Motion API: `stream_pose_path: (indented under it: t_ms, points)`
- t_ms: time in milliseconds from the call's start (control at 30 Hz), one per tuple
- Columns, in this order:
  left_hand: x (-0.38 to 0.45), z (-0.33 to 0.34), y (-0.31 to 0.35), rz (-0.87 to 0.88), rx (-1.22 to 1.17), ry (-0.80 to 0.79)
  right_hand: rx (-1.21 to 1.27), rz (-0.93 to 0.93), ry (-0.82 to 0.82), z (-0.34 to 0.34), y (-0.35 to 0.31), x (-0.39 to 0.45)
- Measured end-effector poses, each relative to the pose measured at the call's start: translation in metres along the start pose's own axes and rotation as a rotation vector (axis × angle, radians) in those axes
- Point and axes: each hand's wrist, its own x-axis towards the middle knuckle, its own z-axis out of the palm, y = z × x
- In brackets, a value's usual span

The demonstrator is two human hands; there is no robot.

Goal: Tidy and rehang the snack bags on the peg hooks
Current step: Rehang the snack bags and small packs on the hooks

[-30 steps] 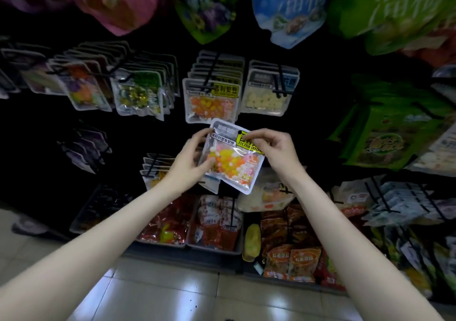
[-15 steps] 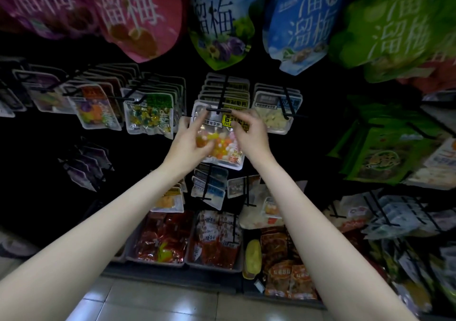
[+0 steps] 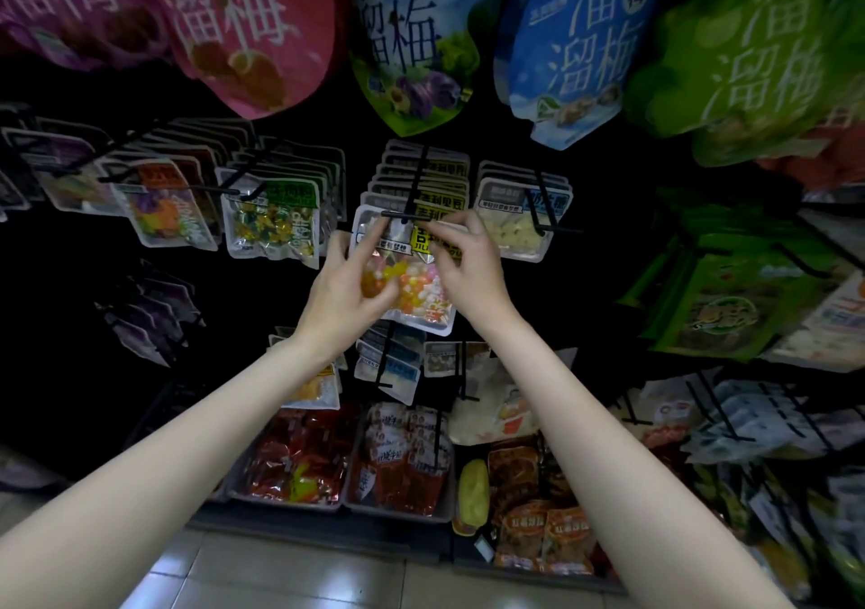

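Both my hands pinch the candy bag at frame centre. Left hand grips its side; right hand holds its top at the peg hook.

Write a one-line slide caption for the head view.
Both hands, left and right, hold a candy bag at a peg hook.

The scene is dimly lit, and the black backing of the display is lost in deep shadow. Pale glare is reflected from the glossy grey floor tiles at the bottom edge. The large green hanging snack bags at the upper right are blurred. Strong wide-angle distortion is seen, with everything bowed and stretched toward the frame edges.
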Motion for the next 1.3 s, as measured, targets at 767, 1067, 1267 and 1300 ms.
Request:
stream_pose_path:
  t_ms: [767,1067,1267,1300]
  points:
    - [0.007,0.008,-0.013,0.42,0.639,-0.04,0.371,0.277,-0.023,0.001,-0.011,-0.003]
    - [0.009,0.012,-0.009,0.385,0.636,-0.053,0.37,0.238,0.008,0.003,-0.01,0.01]
    - [0.015,0.007,-0.025,0.374,0.582,-0.135,-0.164,0.048,-0.083,0.005,0.007,0.025]
    - [0.015,0.007,-0.025,0.369,0.561,-0.132,-0.216,0.026,-0.081,0.004,0.01,0.024]
